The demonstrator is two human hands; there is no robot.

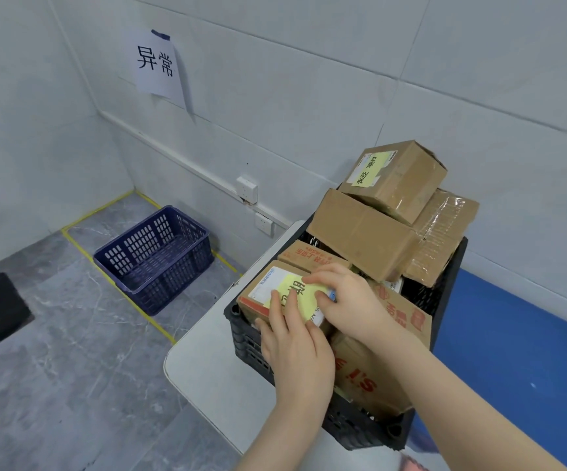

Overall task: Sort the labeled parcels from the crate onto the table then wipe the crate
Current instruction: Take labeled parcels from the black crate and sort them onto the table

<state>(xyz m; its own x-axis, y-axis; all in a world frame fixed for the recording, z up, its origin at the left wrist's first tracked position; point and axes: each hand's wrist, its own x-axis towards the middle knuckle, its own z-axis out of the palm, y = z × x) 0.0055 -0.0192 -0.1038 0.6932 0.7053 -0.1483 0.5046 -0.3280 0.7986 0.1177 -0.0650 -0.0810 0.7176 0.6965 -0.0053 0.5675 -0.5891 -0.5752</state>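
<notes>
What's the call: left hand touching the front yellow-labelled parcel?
Touching. Head view: the left hand lays its fingers on the front yellow-labelled parcel.

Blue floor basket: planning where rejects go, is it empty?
Empty: the blue basket shows its bare slotted bottom, nothing inside.

I read 异常 on the wall paper [155,62], what looks like 超期 on the top box's [408,185] yellow note [372,168], a half-covered 期 on the near box's [258,300] note [297,294] under my fingers [277,309], and red "I'S" on the side box [363,380].

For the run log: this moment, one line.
sorting; left hand rests on labeled parcel; right hand on its yellow label; parcel in crate
</notes>
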